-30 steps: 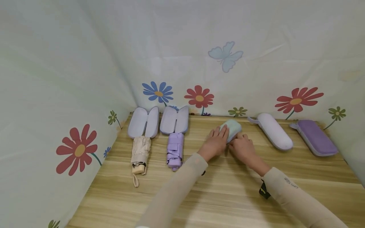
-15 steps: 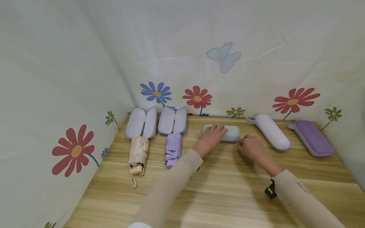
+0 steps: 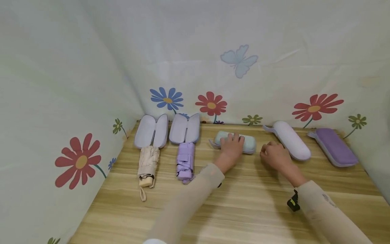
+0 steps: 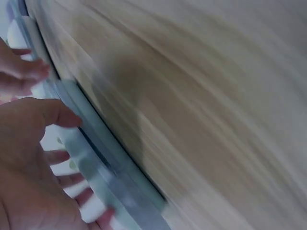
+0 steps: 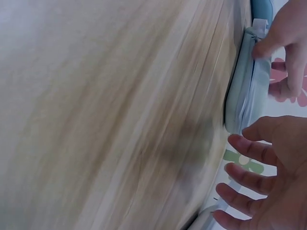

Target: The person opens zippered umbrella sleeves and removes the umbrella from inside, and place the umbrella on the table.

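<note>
A mint-green zippered case [image 3: 250,143] lies closed and sideways near the back of the table, its loop strap at the left end. My left hand [image 3: 232,148] grips it from above, in the left wrist view with the thumb [image 4: 64,115] on its near side by the zipper and the fingers reaching over it. My right hand [image 3: 275,155] is just off the case's right end, holding nothing; its fingers [image 5: 247,179] are loosely bent and spread in the right wrist view.
Two opened cases [image 3: 146,130] stand at the back left, with a beige folded umbrella [image 3: 148,161] and a purple folded umbrella [image 3: 185,157] before them. To the right lie a pale closed case [image 3: 292,140] and a purple closed case [image 3: 336,146]. A flowered curtain [image 3: 268,95] borders the table.
The mint-green case has turned from slanting to lying sideways. My right hand has come off it and moved right. My left hand has shifted its hold on top.
</note>
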The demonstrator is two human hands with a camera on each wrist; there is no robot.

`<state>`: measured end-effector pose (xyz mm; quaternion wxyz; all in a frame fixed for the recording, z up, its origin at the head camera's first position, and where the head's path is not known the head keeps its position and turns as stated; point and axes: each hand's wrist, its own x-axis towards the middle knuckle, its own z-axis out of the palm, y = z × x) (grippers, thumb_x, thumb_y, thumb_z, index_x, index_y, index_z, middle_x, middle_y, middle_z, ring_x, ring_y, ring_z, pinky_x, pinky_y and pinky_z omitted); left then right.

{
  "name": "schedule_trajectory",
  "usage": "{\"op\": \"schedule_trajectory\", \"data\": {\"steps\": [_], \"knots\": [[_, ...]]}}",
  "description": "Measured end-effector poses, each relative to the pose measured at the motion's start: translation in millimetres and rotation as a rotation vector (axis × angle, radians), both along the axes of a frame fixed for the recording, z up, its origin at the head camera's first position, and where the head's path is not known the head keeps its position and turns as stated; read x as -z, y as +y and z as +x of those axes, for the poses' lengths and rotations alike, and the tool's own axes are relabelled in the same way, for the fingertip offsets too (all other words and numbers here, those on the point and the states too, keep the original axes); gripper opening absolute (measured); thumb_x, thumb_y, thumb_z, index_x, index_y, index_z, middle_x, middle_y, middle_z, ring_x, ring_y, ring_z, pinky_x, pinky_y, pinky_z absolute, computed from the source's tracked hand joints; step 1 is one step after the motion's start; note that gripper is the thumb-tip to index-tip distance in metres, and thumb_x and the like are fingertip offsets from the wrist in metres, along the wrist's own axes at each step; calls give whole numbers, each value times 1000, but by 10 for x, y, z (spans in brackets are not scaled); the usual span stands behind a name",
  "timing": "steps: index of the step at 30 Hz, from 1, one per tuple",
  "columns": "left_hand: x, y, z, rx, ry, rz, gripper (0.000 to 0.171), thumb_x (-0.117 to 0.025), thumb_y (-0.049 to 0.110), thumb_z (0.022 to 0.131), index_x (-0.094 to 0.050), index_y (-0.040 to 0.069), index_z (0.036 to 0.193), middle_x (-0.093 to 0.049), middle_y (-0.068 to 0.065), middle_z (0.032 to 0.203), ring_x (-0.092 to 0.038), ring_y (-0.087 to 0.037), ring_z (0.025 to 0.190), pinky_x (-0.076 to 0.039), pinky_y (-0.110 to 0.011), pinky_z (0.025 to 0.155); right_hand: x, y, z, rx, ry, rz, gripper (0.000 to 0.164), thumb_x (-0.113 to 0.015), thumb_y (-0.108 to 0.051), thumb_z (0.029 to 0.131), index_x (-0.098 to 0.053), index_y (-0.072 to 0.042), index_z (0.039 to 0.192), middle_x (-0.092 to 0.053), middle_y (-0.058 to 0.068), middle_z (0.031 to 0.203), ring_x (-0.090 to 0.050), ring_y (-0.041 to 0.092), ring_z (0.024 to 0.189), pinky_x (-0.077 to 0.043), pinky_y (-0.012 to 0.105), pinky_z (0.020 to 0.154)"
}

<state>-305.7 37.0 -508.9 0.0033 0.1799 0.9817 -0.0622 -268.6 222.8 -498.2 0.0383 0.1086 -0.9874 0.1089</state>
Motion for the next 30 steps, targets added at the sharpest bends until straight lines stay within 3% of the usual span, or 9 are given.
{"op": "schedule_trajectory", "data": {"steps": [3,6,10,13,19,22,30], "knots": [[-25,181,66,-80,-44,-47,64,-46,56,103,-20,42,160,-26,-7,162,-31,-36,142,-40,-59,99,7,4,-29,23,6,-16,25,-61,-20,99,-71,-2,113,-63,27,117,-61,52,99,-52,64,71],[-38,341,95,-139,-62,-64,70,-37,74,97,-13,52,159,-23,-13,163,-29,-46,142,-41,-65,97,16,5,-58,37,8,-47,27,-59,-18,101,-66,-1,120,-61,29,120,-61,53,98,-52,64,73],[-40,445,72,-189,-45,-13,64,-31,78,95,-21,57,155,-26,-14,161,-28,-51,140,-40,-70,95,28,12,-85,33,27,-63,29,-58,-19,102,-64,1,122,-59,32,121,-60,54,97,-51,65,74],[-43,435,43,-168,-38,38,59,-37,75,97,-27,59,152,-28,-12,161,-27,-53,142,-39,-71,97,34,26,-93,29,39,-62,28,-58,-18,102,-65,2,121,-59,31,119,-61,52,96,-51,64,73],[-25,291,-3,-35,-50,53,60,-51,70,95,-35,53,150,-30,-6,161,-24,-50,146,-38,-68,101,36,49,-106,34,35,-64,29,-57,-17,101,-64,2,122,-58,30,120,-59,52,99,-51,64,73],[-29,216,-11,-18,-35,64,67,-54,71,92,-38,44,152,-33,-1,158,-27,-44,147,-40,-63,103,40,45,-114,38,34,-66,30,-57,-18,101,-64,2,123,-58,30,120,-59,52,99,-51,65,74],[-45,191,83,-169,-33,144,79,-62,70,89,-39,30,152,-35,-10,154,-37,-47,138,-43,-54,107,54,12,-133,35,18,-77,32,-54,-20,102,-63,1,125,-56,32,124,-57,56,100,-48,68,78]]}}
